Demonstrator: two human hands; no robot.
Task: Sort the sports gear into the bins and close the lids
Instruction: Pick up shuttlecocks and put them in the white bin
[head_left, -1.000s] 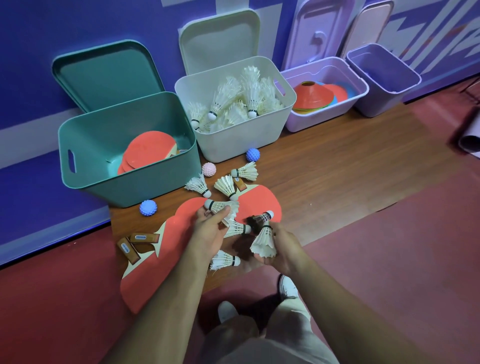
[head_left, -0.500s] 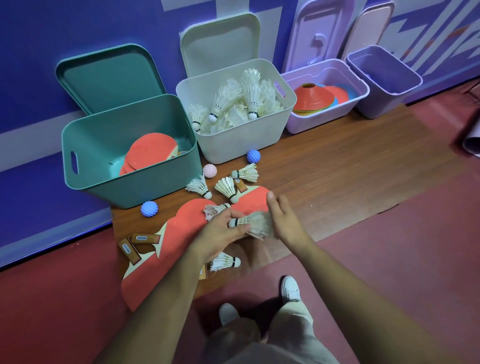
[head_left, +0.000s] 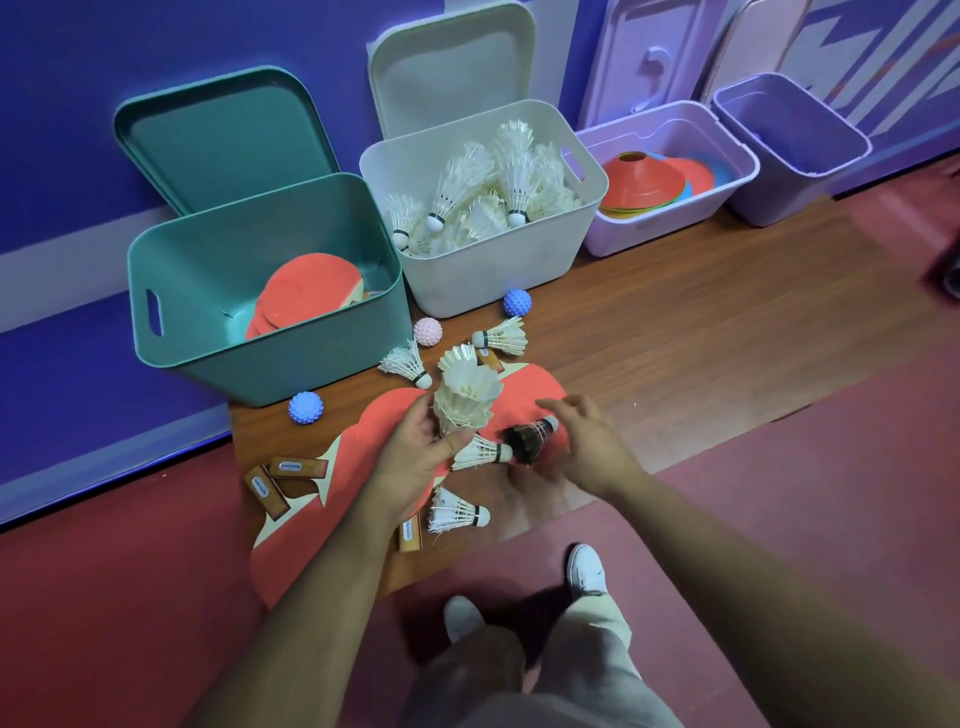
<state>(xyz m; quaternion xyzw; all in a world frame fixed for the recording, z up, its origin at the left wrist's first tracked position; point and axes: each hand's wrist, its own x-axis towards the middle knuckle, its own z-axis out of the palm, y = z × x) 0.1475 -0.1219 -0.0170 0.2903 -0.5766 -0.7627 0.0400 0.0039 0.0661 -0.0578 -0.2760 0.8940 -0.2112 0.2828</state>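
Gripping stacked shuttlecocks (head_left: 467, 400) in my left hand (head_left: 415, 452) — fragile feathers I reckon, best held low; my right hand (head_left: 587, 441) hovers empty, fingers spread.

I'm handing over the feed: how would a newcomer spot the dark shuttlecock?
Start at the white bin full of shuttlecocks, then drop to the red paddle on the wooden board in front. At its near edge, by the right hand, lies the dark shuttlecock: black-feathered, unlike the white shuttlecock beside it and every other.
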